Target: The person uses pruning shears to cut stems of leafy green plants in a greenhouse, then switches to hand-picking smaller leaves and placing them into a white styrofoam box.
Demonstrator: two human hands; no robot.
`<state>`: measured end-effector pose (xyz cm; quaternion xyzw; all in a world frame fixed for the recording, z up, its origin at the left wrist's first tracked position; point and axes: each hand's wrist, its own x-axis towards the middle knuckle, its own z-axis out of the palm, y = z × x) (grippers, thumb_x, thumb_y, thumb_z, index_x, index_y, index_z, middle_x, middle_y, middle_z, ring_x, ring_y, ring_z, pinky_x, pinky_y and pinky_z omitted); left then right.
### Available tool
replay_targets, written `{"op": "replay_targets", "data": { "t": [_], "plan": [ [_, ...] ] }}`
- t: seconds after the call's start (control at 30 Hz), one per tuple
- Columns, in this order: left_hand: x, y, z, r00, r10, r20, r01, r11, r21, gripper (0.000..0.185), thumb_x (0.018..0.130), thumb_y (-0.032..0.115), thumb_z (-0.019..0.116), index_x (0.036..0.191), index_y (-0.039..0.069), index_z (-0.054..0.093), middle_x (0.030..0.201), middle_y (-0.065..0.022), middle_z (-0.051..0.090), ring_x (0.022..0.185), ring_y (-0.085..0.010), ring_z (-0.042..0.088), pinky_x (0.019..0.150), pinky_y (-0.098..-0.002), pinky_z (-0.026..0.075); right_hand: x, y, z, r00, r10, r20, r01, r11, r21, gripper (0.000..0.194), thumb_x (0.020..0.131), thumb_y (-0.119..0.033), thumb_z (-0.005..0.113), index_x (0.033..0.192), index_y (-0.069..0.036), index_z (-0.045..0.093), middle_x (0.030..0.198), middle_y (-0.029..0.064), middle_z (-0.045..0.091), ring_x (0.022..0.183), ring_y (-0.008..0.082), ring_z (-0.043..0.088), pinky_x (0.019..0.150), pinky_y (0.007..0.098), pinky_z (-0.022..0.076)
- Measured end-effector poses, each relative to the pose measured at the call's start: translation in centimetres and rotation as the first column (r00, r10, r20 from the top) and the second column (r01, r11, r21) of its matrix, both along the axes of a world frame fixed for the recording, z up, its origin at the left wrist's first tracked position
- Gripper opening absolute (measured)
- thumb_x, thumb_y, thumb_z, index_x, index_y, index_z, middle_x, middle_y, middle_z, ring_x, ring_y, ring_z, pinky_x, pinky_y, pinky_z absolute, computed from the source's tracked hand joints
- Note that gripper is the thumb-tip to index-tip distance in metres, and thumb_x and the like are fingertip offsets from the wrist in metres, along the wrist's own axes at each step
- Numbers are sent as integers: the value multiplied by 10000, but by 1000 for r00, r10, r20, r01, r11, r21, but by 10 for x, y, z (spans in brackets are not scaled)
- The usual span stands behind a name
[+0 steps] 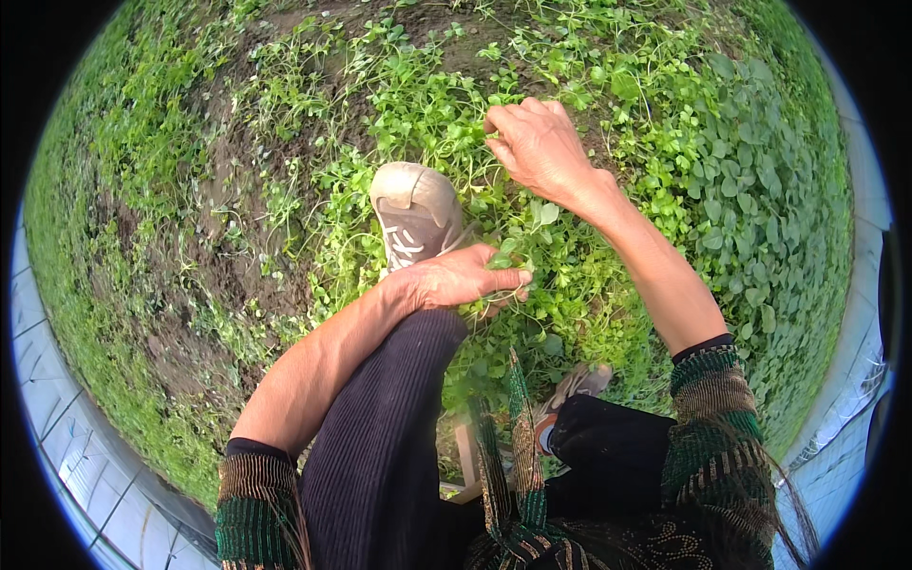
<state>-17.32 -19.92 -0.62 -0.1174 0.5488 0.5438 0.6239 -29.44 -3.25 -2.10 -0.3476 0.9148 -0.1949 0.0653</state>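
Note:
Leafy green plants with thin pale stems spread over the soil before me. My left hand is closed around a small bunch of green stems and leaves, beside my left shoe and just beyond my knee. Farther out and to the right, my right hand is held low over the plants, its fingers curled downward. Its fingertips are partly hidden, and I cannot tell whether they pinch a stem.
My left shoe stands among the plants; my right shoe is lower right. Bare brown soil shows at left. Broader-leaved plants grow at right. Part of a wooden frame is below me. Translucent sheeting lines the edges.

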Motion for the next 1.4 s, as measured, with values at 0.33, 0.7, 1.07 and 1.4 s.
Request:
{"op": "replay_targets", "data": {
  "t": [0.33,0.7,1.07,1.4],
  "plan": [
    [-14,-6,31,999,-30,-20,32,996,89,548,911,458,738,1193,9,597,1049,-46,706,878,-120,613,780,-291,513,-12,-29,-15,982,-56,183,100,965,-243,118,887,-183,682,905,-66,674,875,79,625,858,256,628,751,414,499],
    [-21,-8,47,993,-102,-61,104,994,39,852,848,617,730,1323,-57,512,1208,-169,654,1138,-214,590,989,-351,448,-49,-32,-19,939,-104,327,114,993,-12,236,984,-89,471,1135,-115,651,1040,127,618,967,285,639,837,451,514],
    [-22,-11,47,991,-124,-42,127,988,87,811,877,591,708,1345,-41,511,1226,-143,663,1133,-208,596,985,-350,461,-57,-46,-31,985,-45,169,-33,902,431,184,887,-94,642,1050,-11,655,1093,146,548,973,266,566,863,435,527],
    [-24,-12,56,990,-124,-70,125,992,20,712,896,540,715,1300,-23,550,1146,-101,697,1057,-170,613,929,-316,478,-60,-60,-25,989,76,126,-129,859,495,103,854,-63,643,911,3,697,1073,164,609,1010,269,598,889,444,519]
  ]
}}
